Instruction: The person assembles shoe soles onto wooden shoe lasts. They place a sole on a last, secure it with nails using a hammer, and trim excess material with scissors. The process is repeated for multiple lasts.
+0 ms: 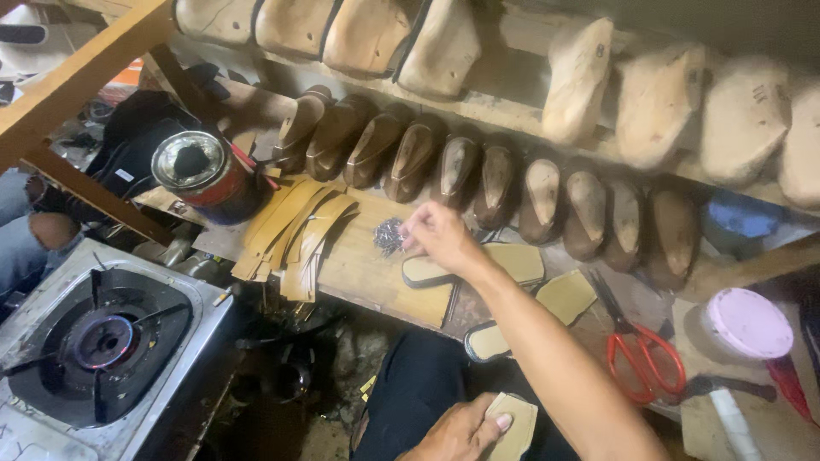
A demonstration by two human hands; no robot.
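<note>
My right hand (437,236) reaches out over the wooden bench (367,265), fingertips pinched at a small heap of dark nails (389,235). Whether a nail sits between the fingers I cannot tell. My left hand (457,431) rests on my lap at the bottom of the view, holding a tan shoe insole (515,424) against my black trousers. Several more tan insoles (512,260) lie on the bench just beyond the right wrist. A fan of tan leather strips (295,230) lies left of the nails.
A row of dark shoe lasts (478,175) lines the bench's back, pale wooden lasts (581,77) on the shelf above. A red tin can (205,171) stands left, a gas stove (102,341) lower left, red-handled scissors (645,358) and a pink-lidded tub (747,324) right.
</note>
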